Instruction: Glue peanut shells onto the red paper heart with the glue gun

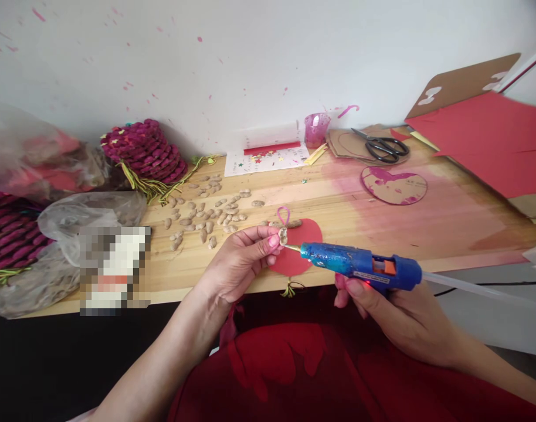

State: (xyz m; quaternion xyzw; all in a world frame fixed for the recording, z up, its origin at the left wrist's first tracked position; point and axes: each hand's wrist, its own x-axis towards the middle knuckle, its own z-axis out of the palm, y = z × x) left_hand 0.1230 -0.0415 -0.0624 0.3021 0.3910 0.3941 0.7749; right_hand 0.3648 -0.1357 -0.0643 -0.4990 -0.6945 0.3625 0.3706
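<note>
Between thumb and fingers, my left hand (246,252) pinches a peanut (283,236). My right hand (382,316) is wrapped round the grip of a blue hot glue gun (360,264), whose red light glows. The metal nozzle points left and meets or nearly meets the peanut; I cannot tell if they touch. Beneath both lies a red paper disc (305,234) at the table's front edge, with a pink loop (284,215) at its top. Peanuts (295,223) lie along the disc's upper edge, partly hidden by my left hand. A clear glue stick (470,287) sticks out of the gun's back.
Loose peanuts (202,214) are scattered on the wooden table at left. Behind stand a dark pink peanut bundle (149,152), star-strewn paper (268,161) and a stained cup (316,130). Black scissors (384,149), a cardboard heart (393,184) and red sheets (492,140) lie right; plastic bags (92,217) left.
</note>
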